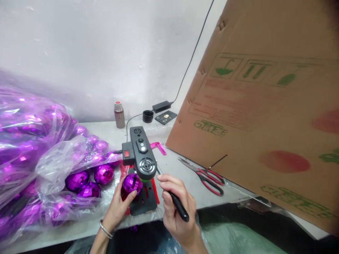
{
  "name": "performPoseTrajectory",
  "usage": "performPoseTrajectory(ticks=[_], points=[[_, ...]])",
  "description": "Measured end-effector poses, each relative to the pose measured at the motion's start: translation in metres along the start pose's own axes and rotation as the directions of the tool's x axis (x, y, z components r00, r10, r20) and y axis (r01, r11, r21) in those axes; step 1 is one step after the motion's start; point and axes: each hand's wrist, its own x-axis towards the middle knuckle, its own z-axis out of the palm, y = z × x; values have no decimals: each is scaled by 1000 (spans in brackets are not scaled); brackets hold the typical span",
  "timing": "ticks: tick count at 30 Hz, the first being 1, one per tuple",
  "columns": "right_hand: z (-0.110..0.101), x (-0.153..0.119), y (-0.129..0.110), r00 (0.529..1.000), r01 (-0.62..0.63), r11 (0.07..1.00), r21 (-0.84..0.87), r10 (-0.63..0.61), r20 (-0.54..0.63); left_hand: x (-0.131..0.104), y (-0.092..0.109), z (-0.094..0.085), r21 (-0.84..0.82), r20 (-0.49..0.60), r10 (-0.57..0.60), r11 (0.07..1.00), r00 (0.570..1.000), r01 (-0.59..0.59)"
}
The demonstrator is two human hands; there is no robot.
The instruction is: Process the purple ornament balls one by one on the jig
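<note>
My left hand (118, 205), with a bracelet at the wrist, is wrapped round a shiny purple faceted ball (132, 183) at the front of a black device (143, 151). The ball is beside the rounded lower end of the device's head, above its dark base plate (144, 203). On the right, my right hand (180, 208) holds a black-handled tool (179, 207) between thumb and fingers. The tool's thin shaft points up toward the device's head, and its tip is hard to make out.
Purple balls (103, 174) and a large clear bag (29, 148) cover the left side. Red-handled scissors (209, 180) lie right, beside a big cardboard box (251, 106). Behind stand a metal flask (119, 115), a black cup (147, 116) and a power adapter (161, 106).
</note>
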Motion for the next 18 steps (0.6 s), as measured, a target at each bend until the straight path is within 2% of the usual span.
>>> performPoseTrajectory(ticks=[6,10,15,18], points=[[-1,2,-1,1000,8,1000,16,-8,1,10,-13,-11,27,69,42,999,997,-44],[-2,2,-1,1000,10,1000,2,-10,13,8,-10,-11,88,80,71,993,994,-78],[-2,2,-1,1000,16,1000,2,-16,23,-1,2,-2,321,48,248,913,968,-250],[-2,1,0,1000,18,1000,-1,-18,23,-8,6,10,447,16,329,842,944,-301]])
